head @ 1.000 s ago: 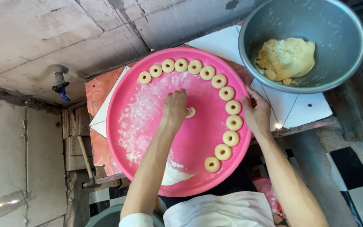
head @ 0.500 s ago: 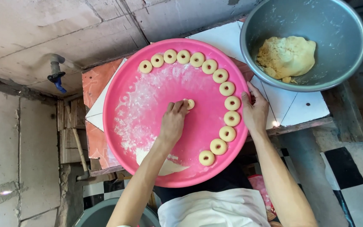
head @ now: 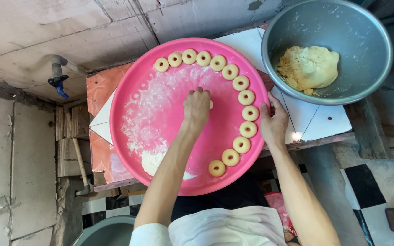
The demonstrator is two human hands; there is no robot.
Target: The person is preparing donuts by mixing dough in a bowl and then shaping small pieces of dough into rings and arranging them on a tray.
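The left hand (head: 197, 107) presses closed fingers on a dough piece (head: 211, 105) mid-tray, peeking out at its right, while the right hand (head: 273, 124) clamps the pink tray's (head: 128, 105) right rim beside the ring row (head: 247, 114).

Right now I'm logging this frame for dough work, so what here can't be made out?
- Head view: the dough piece under the left hand is mostly covered by its fingers; its shape cannot be told.
- The pink tray rim under the right hand is hidden by that hand.
- The tray's near edge is covered by the left forearm.
- The green tub is cut off by the bottom edge.
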